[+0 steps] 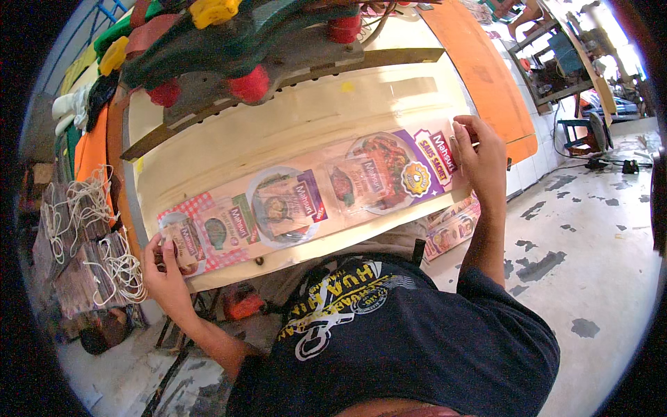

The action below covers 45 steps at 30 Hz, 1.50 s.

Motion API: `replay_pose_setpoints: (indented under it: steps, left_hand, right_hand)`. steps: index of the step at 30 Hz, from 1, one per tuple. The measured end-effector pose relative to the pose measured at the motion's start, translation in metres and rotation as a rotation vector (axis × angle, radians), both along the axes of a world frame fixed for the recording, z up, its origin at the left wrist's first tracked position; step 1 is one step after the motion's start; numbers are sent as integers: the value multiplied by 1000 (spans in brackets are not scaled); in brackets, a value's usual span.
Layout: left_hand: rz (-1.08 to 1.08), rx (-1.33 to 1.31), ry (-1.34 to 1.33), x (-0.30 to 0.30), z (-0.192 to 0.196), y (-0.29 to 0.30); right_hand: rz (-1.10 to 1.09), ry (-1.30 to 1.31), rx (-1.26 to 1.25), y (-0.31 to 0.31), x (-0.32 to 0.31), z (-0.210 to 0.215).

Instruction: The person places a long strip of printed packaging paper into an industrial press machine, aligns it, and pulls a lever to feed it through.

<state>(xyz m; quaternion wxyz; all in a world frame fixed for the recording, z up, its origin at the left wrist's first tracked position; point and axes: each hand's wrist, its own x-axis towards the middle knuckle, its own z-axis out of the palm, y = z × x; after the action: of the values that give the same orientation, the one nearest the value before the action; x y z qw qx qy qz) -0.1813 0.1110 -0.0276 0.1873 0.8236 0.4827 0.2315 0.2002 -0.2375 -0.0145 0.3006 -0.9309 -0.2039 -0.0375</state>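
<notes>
A long printed plastic sheet [283, 208] lies across the pale table board. Food pictures, sauce packets, a red checked part and a purple part are printed on it. My left hand [167, 278] pinches its near left end, thumb and fingers at the edge. At the far right end my right hand [481, 156] grips the sheet's corner with fingers bent. The sheet is spread flat between both hands, close to the board's near edge.
Beyond the sheet a long metal bar [285, 87] crosses the board, with a green machine frame [278, 42] carrying red knobs behind it. Bundles of white cord [118, 271] hang at the left. A stack of similar printed sheets [451, 233] sits below the board's right side.
</notes>
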Motion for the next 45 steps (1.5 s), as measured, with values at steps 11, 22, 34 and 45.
replay_pose_setpoints:
  steps: [11,22,34,45]
  left_hand:
    - [15,-141,-72,-13,-3,6]
    - [24,-35,-187,-13,-26,10]
    - [26,24,-201,-14,4,4]
    - [145,725,-268,-53,132,77]
  right_hand:
    - [175,-30,-91,19,3,19]
    - [664,-43,-329,28,22,11]
    - [-37,-372,-226,-100,104,16]
    - [179,-95,10,-56,76,26]
